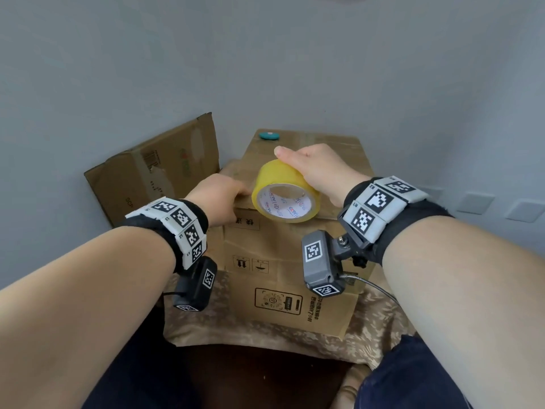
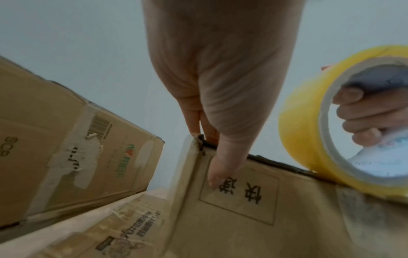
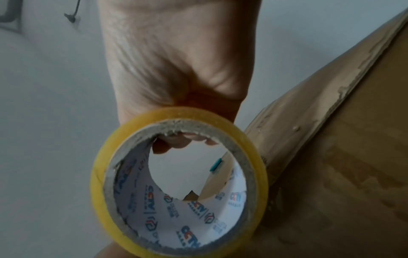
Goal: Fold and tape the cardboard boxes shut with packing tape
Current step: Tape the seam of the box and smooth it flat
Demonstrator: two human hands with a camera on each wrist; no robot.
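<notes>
A closed brown cardboard box (image 1: 283, 261) stands on a patterned cloth in front of me. My right hand (image 1: 318, 169) grips a yellow roll of packing tape (image 1: 277, 175) over the box's near top edge, with fingers (image 2: 357, 111) through the core and the thumb on the outside. The roll (image 3: 103, 200) touches the box (image 3: 342, 174) at that edge. My left hand (image 1: 218, 196) holds the box's near-left top corner. Its thumb (image 2: 223, 165) presses the front face beside a printed label, and its fingers lie over the top edge. Whether a tape strip is pulled out is unclear.
A second, worn cardboard box (image 1: 156, 172) leans against the grey wall at the left. A teal round disc (image 1: 269, 135) lies at the far end of the box top. The patterned cloth (image 1: 374, 329) covers the support. Wall sockets (image 1: 476, 203) are at the right.
</notes>
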